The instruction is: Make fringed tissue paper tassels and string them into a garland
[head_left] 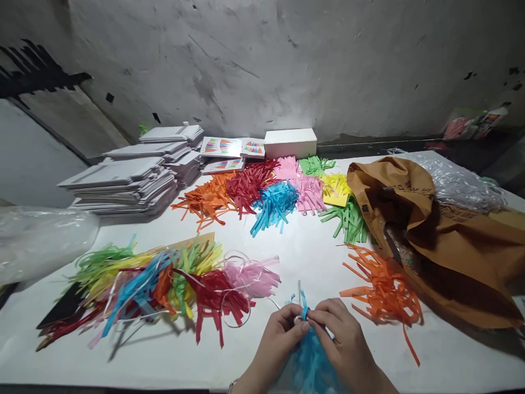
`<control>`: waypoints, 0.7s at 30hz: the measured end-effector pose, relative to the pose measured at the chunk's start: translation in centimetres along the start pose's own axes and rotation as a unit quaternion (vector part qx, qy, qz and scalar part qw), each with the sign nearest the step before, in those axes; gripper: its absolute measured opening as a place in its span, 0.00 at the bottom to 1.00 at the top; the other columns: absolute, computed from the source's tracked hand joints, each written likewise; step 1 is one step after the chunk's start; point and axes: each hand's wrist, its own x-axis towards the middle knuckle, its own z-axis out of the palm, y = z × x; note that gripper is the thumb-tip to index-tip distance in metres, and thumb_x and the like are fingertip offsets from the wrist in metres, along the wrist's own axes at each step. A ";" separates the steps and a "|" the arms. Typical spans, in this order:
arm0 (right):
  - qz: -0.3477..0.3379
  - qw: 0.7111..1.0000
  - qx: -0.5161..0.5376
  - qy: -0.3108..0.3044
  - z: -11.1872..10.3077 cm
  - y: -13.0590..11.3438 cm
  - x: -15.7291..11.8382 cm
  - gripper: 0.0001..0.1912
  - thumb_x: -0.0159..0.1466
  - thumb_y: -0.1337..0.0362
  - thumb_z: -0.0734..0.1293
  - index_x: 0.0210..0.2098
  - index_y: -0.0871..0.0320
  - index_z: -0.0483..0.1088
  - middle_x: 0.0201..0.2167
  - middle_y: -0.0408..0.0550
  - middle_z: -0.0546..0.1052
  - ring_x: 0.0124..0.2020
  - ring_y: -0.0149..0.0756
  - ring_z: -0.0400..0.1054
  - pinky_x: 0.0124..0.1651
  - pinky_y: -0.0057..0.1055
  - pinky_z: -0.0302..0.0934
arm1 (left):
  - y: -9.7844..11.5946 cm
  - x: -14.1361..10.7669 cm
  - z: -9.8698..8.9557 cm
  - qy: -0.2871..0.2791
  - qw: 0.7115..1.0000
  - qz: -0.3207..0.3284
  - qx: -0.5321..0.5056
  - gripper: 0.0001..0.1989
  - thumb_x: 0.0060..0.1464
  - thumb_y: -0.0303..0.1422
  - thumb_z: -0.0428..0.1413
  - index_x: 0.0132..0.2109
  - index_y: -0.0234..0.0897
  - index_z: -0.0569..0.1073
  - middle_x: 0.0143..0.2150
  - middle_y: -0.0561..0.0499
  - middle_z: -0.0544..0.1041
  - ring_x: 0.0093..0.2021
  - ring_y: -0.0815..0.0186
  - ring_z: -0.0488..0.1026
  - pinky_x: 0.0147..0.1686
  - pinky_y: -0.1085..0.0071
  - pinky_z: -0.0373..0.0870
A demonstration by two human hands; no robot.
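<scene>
Near the table's front edge, a blue paper tassel [310, 358] hangs down between my two hands. My left hand [283, 334] pinches its twisted top, thumb and forefinger pressed together. Against the same spot, my right hand [342, 334] closes its fingers on the tassel's blue loop [304, 313]. A white string [270, 300] runs off to the left of my hands towards a garland of colourful tassels [176, 279], whose nearest ones are red and pink. To the right of my hands lies a loose pile of orange fringed paper [381, 287].
Fringed paper bundles [274, 205] in several colours lie across the table's middle. Stacked flat white boxes [131, 169] stand at the back left, beside printed cards [221, 148] and a white box [291, 143]. A brown bag [443, 246] covers the right side; clear plastic [41, 241] lies left.
</scene>
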 end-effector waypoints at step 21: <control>0.215 0.908 0.343 0.110 -5.3 2.6 -0.5 0.11 0.62 0.65 0.65 0.23 0.54 0.65 0.22 0.41 0.70 0.23 0.32 0.64 0.30 0.30 0.60 | 8.5 -0.8 -6.4 0.271 0.673 0.345 0.595 0.23 0.62 0.41 0.53 0.62 0.40 0.66 0.60 0.36 0.69 0.46 0.50 0.75 0.44 0.52 0.76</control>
